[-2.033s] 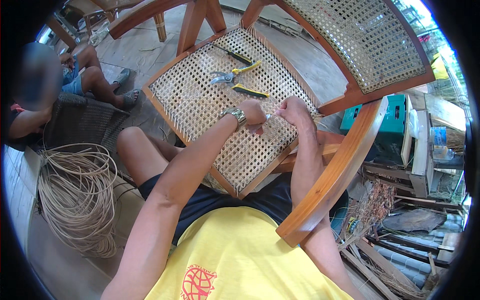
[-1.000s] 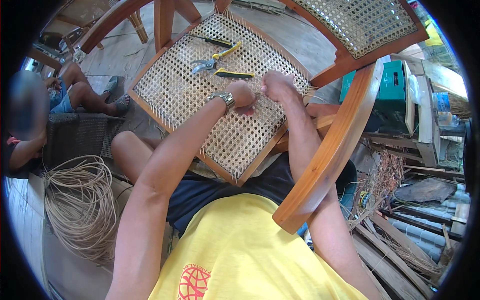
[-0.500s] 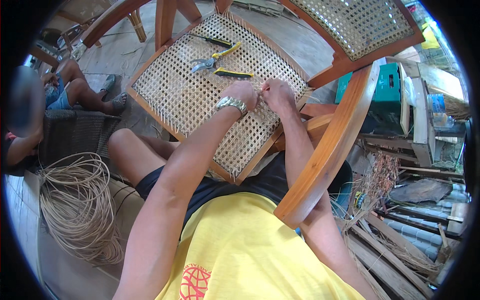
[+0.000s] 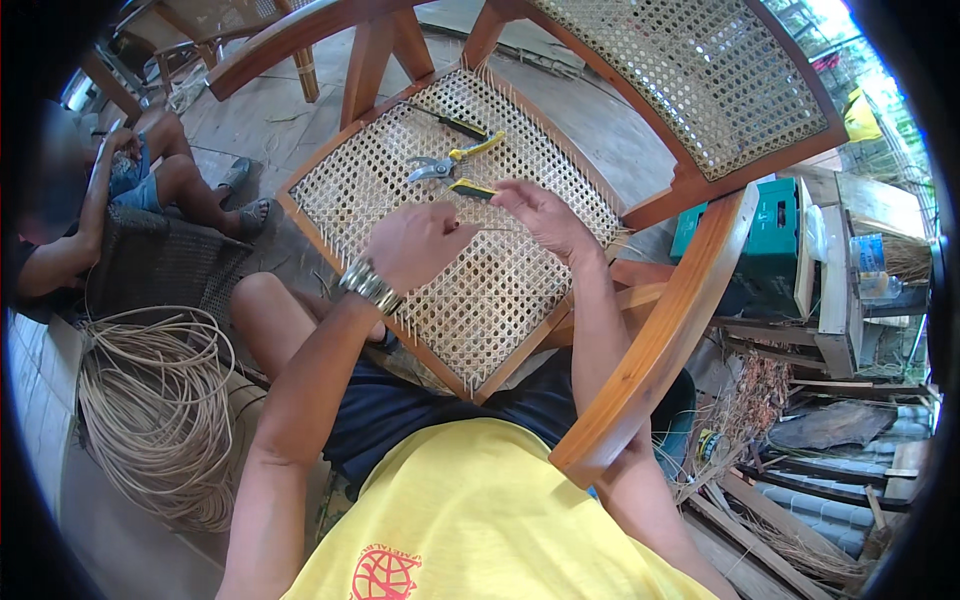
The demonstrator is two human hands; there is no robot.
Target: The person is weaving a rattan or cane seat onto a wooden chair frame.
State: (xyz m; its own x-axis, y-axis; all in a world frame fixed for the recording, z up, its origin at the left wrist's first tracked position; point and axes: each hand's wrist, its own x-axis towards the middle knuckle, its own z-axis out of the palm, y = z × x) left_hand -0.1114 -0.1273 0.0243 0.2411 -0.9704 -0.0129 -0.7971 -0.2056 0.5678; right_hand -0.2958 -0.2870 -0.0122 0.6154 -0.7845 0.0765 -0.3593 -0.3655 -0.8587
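The woven cane seat (image 4: 450,310) of a wooden chair lies in front of me, with loose cane ends sticking up along its frame. My left hand (image 4: 420,248), with a metal watch at the wrist, is closed above the seat's left middle. A thin cane strand (image 4: 492,229) runs from its fingertips toward the right. Over the right middle of the seat, my right hand (image 4: 550,225) is loosely open, fingers bent and apart from the thumb. Just beyond the hands lie pruning shears (image 4: 432,169) with yellow and black handles. Behind them rests a thin pointed tool (image 4: 460,127) with a dark handle.
The chair's wooden armrest (image 4: 665,340) curves over my right forearm; its cane backrest (image 4: 715,85) rises far right. A coil of cane (image 4: 155,420) lies at left, near a seated person (image 4: 150,180). A green crate (image 4: 770,225) and scrap wood (image 4: 780,510) are at right.
My hands were together at the seat's right part. They have separated, the left moving left and nearer, the right opening slightly leftward. The view has shifted a little.
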